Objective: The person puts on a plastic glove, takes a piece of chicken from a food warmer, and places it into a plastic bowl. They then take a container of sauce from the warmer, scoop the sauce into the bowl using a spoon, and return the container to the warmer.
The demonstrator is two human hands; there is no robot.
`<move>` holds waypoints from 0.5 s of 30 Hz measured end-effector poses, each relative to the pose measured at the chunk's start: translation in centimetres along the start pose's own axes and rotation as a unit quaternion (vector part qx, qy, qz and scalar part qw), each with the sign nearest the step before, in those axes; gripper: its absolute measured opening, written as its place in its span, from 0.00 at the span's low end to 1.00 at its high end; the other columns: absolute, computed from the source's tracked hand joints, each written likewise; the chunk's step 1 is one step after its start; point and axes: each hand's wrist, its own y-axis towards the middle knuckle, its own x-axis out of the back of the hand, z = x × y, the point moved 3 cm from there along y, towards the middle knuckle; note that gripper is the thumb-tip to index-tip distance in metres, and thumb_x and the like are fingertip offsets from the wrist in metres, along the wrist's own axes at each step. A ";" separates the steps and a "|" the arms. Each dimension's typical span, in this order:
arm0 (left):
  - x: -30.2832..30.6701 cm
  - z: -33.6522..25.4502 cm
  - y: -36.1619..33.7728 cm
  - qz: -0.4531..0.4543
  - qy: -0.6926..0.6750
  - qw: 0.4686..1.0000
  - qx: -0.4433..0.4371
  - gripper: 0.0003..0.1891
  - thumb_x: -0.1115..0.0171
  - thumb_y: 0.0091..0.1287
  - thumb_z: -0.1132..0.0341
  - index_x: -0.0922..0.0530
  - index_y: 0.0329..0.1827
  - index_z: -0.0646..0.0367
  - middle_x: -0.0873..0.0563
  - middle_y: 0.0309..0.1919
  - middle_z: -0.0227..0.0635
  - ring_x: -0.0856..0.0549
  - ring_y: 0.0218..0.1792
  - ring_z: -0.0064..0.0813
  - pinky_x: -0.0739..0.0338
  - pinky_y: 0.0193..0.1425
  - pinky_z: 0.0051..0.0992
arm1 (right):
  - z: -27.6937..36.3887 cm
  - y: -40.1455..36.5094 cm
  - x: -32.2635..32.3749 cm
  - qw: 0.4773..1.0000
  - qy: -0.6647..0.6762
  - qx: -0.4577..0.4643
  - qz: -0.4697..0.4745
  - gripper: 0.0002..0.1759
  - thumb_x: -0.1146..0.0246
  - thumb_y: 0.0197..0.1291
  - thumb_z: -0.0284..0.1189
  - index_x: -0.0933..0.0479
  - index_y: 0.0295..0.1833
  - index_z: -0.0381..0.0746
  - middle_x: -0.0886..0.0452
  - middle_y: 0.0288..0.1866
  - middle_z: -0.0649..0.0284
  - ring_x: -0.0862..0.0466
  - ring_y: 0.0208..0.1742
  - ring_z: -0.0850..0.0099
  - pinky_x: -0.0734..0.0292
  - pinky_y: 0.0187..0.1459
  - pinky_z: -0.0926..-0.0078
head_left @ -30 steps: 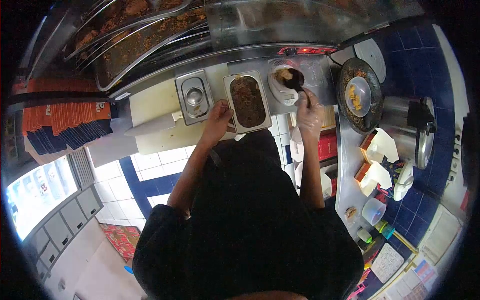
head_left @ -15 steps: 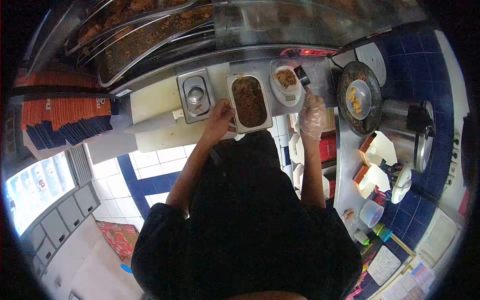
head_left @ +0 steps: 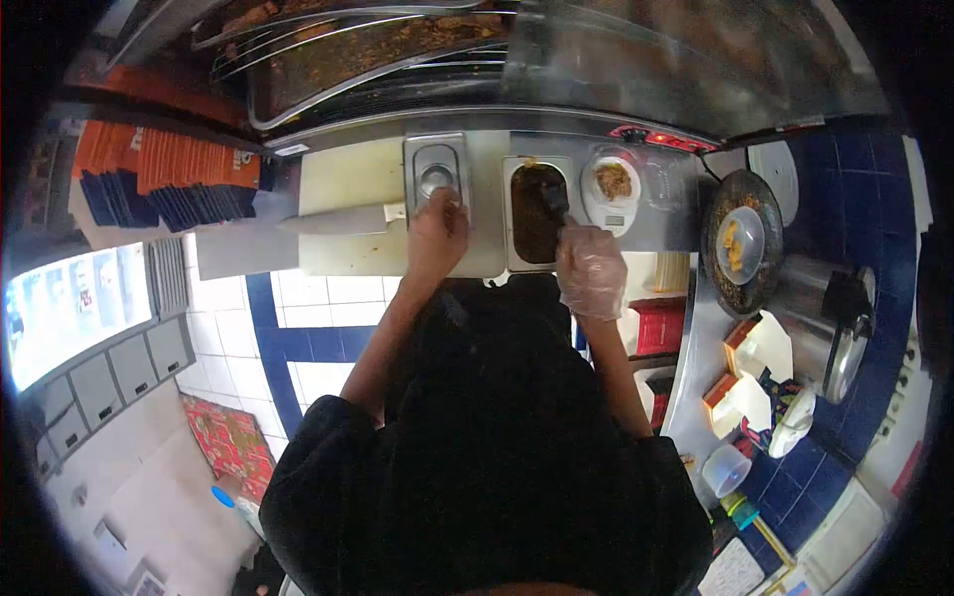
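Observation:
My bare left hand [head_left: 437,236] has its fingers curled together at the round recess of a metal lid [head_left: 453,159], which lies flat by the cutting board. My right hand [head_left: 591,270], in a clear plastic glove, grips a black spatula [head_left: 556,199]. The spatula's dark end reaches into a rectangular metal pan [head_left: 510,221] of brown shredded food [head_left: 530,236]. Right of the pan stands a white kitchen scale [head_left: 617,220] with a small heap of shredded food [head_left: 613,181] on it. The spatula's handle is mostly hidden in the glove.
A large knife [head_left: 343,220] lies across the pale cutting board [head_left: 338,253]. To the right, a plastic bowl [head_left: 740,260] sits in a dark round pan [head_left: 728,189]. Open cartons [head_left: 760,348] stand nearby. Stacked orange boxes [head_left: 189,164] are at left, a glass-fronted cabinet [head_left: 636,60] behind.
My right hand has moved left from the scale, bringing the spatula into the pan. My left hand has gone from the pan's edge to the metal lid. The view has shifted.

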 end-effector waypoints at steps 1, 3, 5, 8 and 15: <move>1.3 -0.4 0.3 -0.050 0.060 0.997 -0.014 0.11 0.39 0.65 0.70 0.27 0.49 0.59 0.17 0.29 0.40 0.14 0.30 0.40 0.20 0.31 0.37 | 0.7 -0.1 -0.7 0.998 -0.054 -0.001 0.036 0.13 0.39 0.62 0.29 0.16 0.51 0.43 0.19 0.36 0.58 0.19 0.37 0.59 0.21 0.36 0.62; 3.4 -0.9 0.8 -0.091 0.148 0.985 0.013 0.14 0.36 0.63 0.68 0.27 0.49 0.61 0.16 0.35 0.50 0.14 0.36 0.55 0.19 0.40 0.46 | 1.1 -0.6 -2.2 0.997 -0.061 0.019 0.039 0.14 0.38 0.62 0.33 0.17 0.52 0.43 0.20 0.40 0.58 0.20 0.42 0.58 0.21 0.39 0.60; 3.9 0.4 1.4 -0.129 0.227 0.964 0.045 0.14 0.37 0.64 0.64 0.25 0.48 0.62 0.16 0.35 0.52 0.14 0.40 0.56 0.20 0.44 0.48 | 2.0 -1.0 -2.4 0.996 -0.065 0.045 0.037 0.18 0.36 0.61 0.36 0.19 0.55 0.42 0.21 0.47 0.56 0.22 0.49 0.55 0.24 0.48 0.57; 3.8 3.0 3.1 -0.093 0.283 0.947 0.115 0.15 0.39 0.64 0.60 0.23 0.48 0.61 0.17 0.41 0.54 0.16 0.46 0.57 0.22 0.51 0.50 | 2.1 -1.6 -2.2 0.996 -0.045 0.060 0.039 0.19 0.36 0.61 0.38 0.19 0.56 0.41 0.22 0.50 0.55 0.23 0.52 0.54 0.26 0.53 0.55; 4.3 6.0 5.7 -0.005 0.227 0.962 0.154 0.11 0.42 0.65 0.63 0.20 0.37 0.64 0.15 0.35 0.55 0.14 0.41 0.54 0.20 0.45 0.47 | 0.5 -1.7 -0.3 0.999 0.016 -0.007 0.047 0.17 0.35 0.60 0.40 0.19 0.47 0.39 0.22 0.42 0.52 0.20 0.43 0.52 0.24 0.44 0.55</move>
